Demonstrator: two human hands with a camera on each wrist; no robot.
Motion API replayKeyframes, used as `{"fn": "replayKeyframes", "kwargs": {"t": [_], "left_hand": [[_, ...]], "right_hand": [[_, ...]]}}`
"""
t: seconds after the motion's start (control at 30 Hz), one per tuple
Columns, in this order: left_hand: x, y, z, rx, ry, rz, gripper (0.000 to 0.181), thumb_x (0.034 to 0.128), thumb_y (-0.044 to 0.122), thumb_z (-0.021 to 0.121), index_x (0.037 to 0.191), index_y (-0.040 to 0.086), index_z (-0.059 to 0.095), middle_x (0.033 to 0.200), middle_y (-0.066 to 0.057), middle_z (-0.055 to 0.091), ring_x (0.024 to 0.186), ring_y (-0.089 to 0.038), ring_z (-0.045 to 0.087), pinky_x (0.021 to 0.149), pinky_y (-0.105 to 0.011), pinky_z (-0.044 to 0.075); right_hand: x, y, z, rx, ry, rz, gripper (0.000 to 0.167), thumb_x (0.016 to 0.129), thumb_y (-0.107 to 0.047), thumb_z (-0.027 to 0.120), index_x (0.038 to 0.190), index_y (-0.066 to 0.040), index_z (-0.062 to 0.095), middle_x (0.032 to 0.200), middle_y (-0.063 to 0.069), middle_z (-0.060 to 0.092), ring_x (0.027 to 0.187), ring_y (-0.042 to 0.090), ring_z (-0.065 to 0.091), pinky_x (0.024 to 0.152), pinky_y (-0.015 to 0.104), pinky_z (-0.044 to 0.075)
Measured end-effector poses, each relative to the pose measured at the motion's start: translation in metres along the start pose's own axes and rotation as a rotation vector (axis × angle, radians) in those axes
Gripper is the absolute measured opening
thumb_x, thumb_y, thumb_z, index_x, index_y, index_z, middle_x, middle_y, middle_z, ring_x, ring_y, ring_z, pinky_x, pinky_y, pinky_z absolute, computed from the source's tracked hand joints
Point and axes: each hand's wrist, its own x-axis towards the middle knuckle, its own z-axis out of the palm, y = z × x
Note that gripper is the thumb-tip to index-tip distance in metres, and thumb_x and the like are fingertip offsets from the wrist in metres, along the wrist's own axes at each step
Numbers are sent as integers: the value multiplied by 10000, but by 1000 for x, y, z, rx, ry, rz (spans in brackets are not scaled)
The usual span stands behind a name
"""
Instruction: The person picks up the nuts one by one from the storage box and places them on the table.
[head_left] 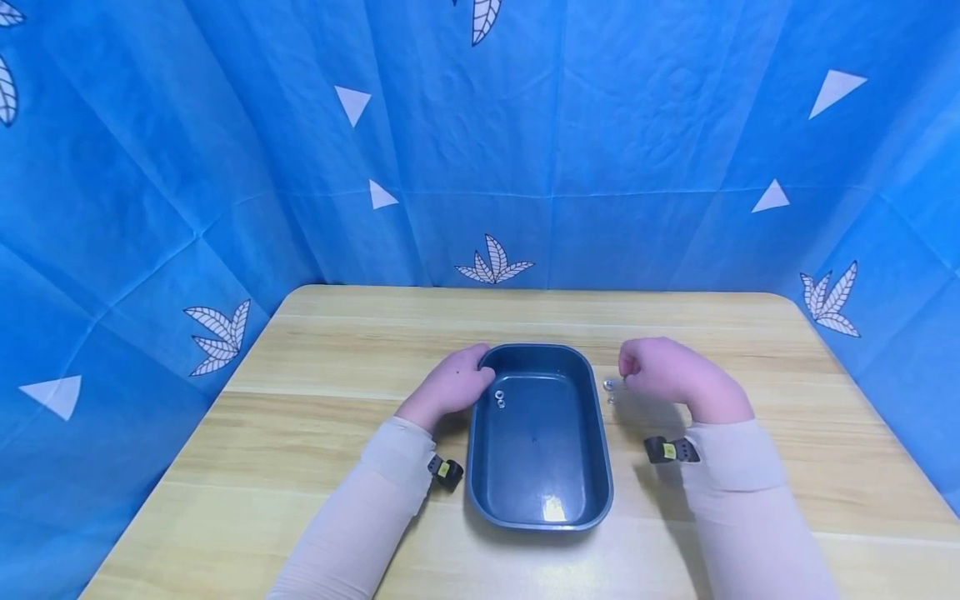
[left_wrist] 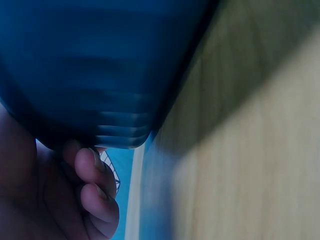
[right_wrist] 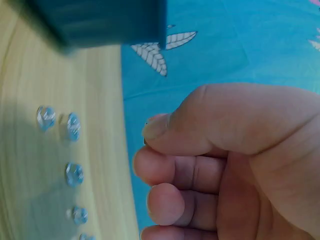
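Note:
A dark blue rectangular tray [head_left: 536, 467] stands on the table. My left hand [head_left: 453, 383] holds its far left corner, with fingers [left_wrist: 95, 165] curled under the rim. Small shiny metal nuts [head_left: 500, 398] lie inside the tray near its left wall. To the tray's right, my right hand [head_left: 671, 371] is just above the table, fingers curled and thumb [right_wrist: 159, 127] against the index fingertip. Whether something small is pinched there is hidden. Several flanged metal nuts [right_wrist: 74, 174] lie on the wood in a loose row beside this hand.
The light wooden table [head_left: 352, 333] ends at a blue patterned cloth [head_left: 637, 125] hung behind it and along both sides. Each wrist wears a strapped black camera [head_left: 662, 450].

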Motion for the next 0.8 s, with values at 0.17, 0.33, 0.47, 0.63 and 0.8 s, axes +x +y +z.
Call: {"fn": "replayKeyframes", "kwargs": {"t": [0.17,0.33,0.47,0.63,0.8], "left_hand": [[0,0,0,8,-1,4,441,998,245,480,1408,98,556,1313,-62,636,1223,-264,581,1065,-511,447],[2,0,1,22,1,15,434,998,253,474,1390,91,563,1289,-64,644,1204,-260,589,1061,-500,451],[3,-1,1,25,5,20,475,997,257,468,1435,84,535,1348,-79,624,1268,-273,563,1087,-498,429],[3,-2,1,26,6,17,485,998,260,466,1446,83,525,1365,-83,616,1275,-274,558,1090,-498,425],[2,-1,0,25,1,10,484,999,260,465,1446,82,523,1371,-86,612,1284,-276,551,1095,-504,420]], "right_hand": [[0,7,3,-6,-47,16,113,818,-14,575,859,-114,609,821,34,580,773,223,527,670,367,447],[3,12,9,-4,-96,22,147,785,9,541,821,-125,589,781,50,554,740,209,509,639,348,427],[5,16,14,4,-131,35,162,767,19,556,827,-123,605,784,49,570,745,209,521,647,348,440],[6,18,19,30,-174,67,188,743,40,569,832,-122,603,781,41,568,752,220,529,649,354,448],[6,18,23,50,-196,84,208,741,67,537,826,-115,590,742,37,547,704,221,522,621,349,436]]}}
